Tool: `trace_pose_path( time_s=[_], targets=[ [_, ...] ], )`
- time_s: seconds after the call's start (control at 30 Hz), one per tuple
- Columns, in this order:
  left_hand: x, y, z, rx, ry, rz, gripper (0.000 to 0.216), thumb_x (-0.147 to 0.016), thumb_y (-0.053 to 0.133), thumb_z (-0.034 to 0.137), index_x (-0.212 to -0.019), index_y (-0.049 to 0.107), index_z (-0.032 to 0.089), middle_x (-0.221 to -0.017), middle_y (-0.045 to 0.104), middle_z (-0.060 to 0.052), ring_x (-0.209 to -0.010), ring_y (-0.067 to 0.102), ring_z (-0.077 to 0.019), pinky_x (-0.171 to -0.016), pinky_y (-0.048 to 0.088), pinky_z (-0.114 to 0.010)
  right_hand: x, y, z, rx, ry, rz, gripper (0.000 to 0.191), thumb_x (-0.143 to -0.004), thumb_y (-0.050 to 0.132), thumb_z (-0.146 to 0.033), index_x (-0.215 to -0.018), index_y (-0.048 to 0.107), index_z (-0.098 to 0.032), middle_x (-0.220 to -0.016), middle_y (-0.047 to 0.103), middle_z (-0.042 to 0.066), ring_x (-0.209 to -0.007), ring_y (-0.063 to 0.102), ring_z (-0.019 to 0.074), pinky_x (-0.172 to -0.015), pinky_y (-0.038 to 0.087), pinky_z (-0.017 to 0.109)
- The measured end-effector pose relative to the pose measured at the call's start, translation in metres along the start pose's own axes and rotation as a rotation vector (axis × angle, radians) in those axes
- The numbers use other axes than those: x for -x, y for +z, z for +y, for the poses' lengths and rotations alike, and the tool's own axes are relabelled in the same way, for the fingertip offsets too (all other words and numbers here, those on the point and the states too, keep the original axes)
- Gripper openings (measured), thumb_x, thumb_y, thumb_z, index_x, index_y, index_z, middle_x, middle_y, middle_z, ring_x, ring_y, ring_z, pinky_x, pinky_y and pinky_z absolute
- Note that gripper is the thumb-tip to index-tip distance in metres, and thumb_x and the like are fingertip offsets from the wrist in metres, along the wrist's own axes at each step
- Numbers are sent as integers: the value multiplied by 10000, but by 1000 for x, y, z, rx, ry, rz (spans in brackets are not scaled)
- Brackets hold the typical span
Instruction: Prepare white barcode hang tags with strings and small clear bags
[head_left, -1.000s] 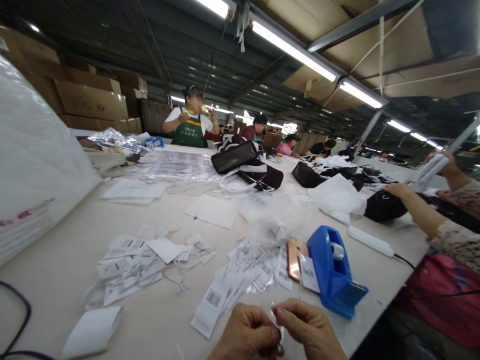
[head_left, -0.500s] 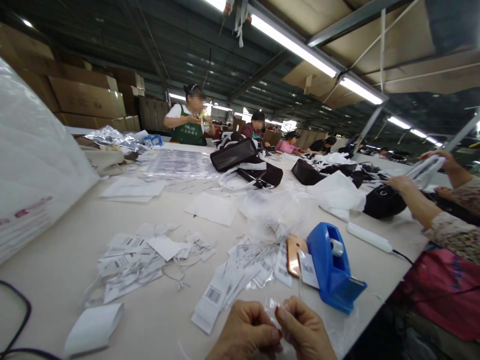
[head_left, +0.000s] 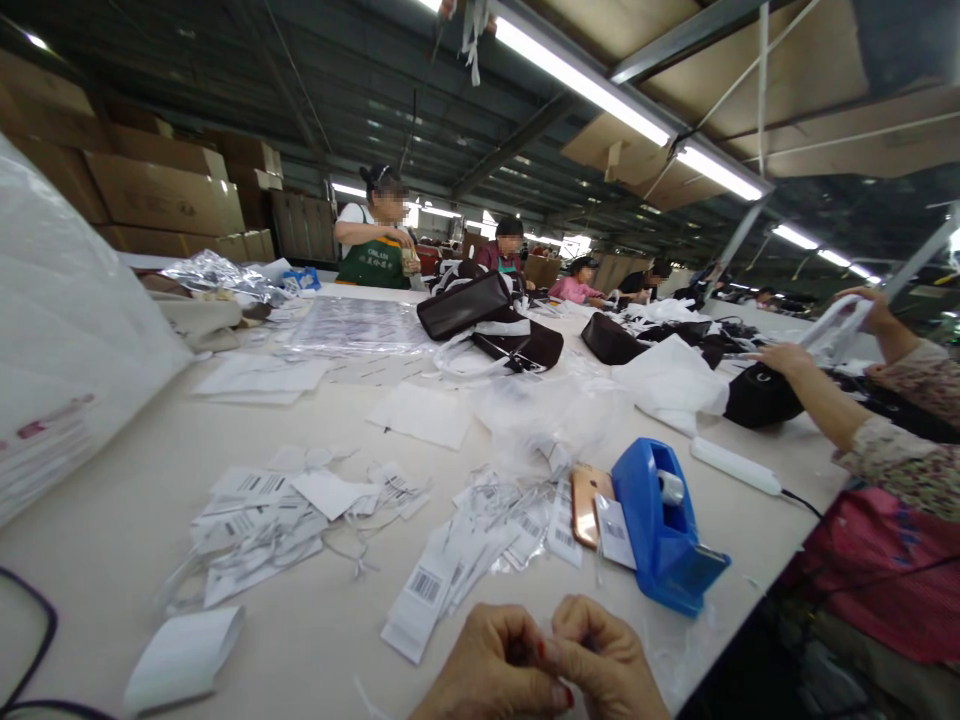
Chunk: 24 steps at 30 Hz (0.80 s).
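Plastic bag (head_left: 82,330): white, red print, at left edge.
Cable (head_left: 46,630): dark, curving over the table (head_left: 322,650).
Boxes (head_left: 161,190): brown, stacked behind.
White strip (head_left: 184,655): curled, at near left.
Foil (head_left: 221,275): silver, crumpled, far side.
First tag pile (head_left: 259,510): white, barcoded, strings tangled.
Co-worker (head_left: 371,262): green apron, across the table.
Second tag pile (head_left: 442,570): barcoded, overlapping, spread just beyond the left hand; the loose items nearest to it.
Left hand (head_left: 487,660): near edge, thumb and forefinger drawn together; grip contents cannot be told, fingers hiding them.
Dark bags (head_left: 465,305): two, one resting on the other, white-wrapped handle.
Phone (head_left: 585,505): gold, lying beside the second tag pile.
Right hand (head_left: 607,655): fingers curled, tips meeting or nearly meeting the left's; likewise cannot tell what is pinched.
Single tag (head_left: 615,532): between phone and dispenser.
Dispenser (head_left: 656,535): blue, tape roll seated.
White bar (head_left: 735,465): corded, lying flat.
Black bag (head_left: 761,398): under another person's hand (head_left: 787,360).
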<state>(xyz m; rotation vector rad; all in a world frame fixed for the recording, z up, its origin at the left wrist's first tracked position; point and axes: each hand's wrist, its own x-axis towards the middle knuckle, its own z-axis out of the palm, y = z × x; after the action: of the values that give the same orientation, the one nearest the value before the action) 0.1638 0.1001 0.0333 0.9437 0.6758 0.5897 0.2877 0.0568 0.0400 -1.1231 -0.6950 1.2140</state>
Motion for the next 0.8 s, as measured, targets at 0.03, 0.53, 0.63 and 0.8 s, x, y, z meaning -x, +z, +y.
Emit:
trace_pose_path(
  time_s=[0.03,0.53,0.63,0.8],
  targets=[
    [0,0,-1,9,11,0,259,-400,789,198,-529,575,131,-446,582,30,-437,494,-97,-460,328,-220,0,0,2,-33,28,-13,345,-451,835,-248,-443,503,-156,-439,450,-77,-427,388,53,-423,283,175],
    [4,3,3,-56,-22,-107,219,-581,666,316,-580,686,98,-519,618,-23,-460,514,-105,-506,370,-233,8,3,-4,-84,88,-71,286,-549,791,-283,-502,529,-180,-418,513,-58,-347,448,94,-351,343,215],
    [3,2,1,-75,-13,-139,179,-564,675,268,-610,686,95,-524,604,-6,-470,493,-92,-490,336,-212,9,5,-2,-85,123,-8,319,-505,820,-282,-511,518,-179,-379,489,-76,-325,402,59,-339,288,173],
    [4,1,3,22,32,6,88,-536,653,188,-516,622,107,-481,621,-23,-444,512,-118,-494,376,-241,11,-5,-4,-45,121,57,421,-445,829,-414,-749,676,-166,-590,649,3,-503,550,112,-484,409,211]
  ],
)
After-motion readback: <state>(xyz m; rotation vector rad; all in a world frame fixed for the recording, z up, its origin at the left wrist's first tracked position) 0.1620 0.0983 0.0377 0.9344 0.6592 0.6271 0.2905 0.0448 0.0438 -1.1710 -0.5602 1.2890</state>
